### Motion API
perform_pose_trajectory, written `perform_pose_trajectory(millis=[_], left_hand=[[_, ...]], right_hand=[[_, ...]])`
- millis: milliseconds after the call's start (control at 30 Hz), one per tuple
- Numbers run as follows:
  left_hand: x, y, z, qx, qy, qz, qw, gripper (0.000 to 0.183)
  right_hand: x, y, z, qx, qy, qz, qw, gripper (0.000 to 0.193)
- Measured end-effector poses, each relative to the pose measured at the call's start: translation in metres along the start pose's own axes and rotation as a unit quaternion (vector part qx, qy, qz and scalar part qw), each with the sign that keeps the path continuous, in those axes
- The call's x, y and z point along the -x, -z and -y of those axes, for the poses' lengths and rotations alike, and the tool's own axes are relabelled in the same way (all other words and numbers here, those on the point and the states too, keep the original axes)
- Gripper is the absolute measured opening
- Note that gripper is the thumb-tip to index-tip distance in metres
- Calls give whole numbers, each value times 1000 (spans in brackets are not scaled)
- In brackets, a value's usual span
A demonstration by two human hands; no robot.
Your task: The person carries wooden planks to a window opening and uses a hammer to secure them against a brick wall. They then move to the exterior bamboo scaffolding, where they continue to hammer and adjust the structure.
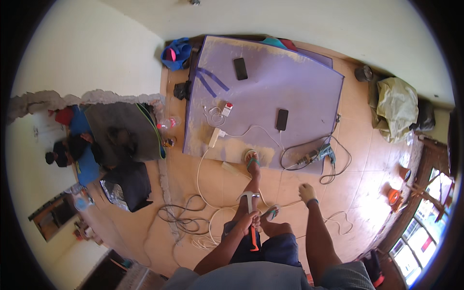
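Note:
My left hand [250,221] is closed round the handle of a claw hammer [250,199]. Its metal head points away from me, and the orange end of its handle [253,240] sticks out below my fist. Out to the right, my right hand [306,193] hangs over the tiles with loosely bent fingers; I see nothing in it. A dark band circles that wrist. Beyond it, a green power drill [323,153] with a looped cable lies at the near edge of a worn purple mat [299,72]. One sandalled foot [253,162] rests on the mat's edge.
Two phones [282,120] and a white power strip [215,137] lie on the mat. Coiled cables [181,217] cross the tiles at left. A black bag [130,186] and another person [77,145] are further left. A covered pile [396,104] stands by the right wall.

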State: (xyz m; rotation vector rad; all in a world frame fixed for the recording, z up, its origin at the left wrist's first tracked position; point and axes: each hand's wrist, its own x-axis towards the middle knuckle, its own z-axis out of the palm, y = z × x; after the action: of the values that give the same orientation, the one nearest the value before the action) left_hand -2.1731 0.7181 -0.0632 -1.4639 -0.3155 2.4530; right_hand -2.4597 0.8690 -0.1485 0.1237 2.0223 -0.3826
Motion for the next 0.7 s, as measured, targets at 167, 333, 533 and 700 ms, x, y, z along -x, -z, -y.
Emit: perform_pose_trajectory(millis=[167,333,533,700], left_hand=[[29,-44,-12,-290,-133,-139,938,38],[66,-136,32,-373,-31,72,925,40],[80,-221,173,-513,148,206,820,40],[50,-245,287,-586,333,254,693,38]], right_hand=[[113,65,-93,-17,57,-42,997,34],[243,94,-100,-282,91,-74,952,47],[359,104,-136,-524,306,67,792,70],[399,102,-209,-642,354,-21,680,65]])
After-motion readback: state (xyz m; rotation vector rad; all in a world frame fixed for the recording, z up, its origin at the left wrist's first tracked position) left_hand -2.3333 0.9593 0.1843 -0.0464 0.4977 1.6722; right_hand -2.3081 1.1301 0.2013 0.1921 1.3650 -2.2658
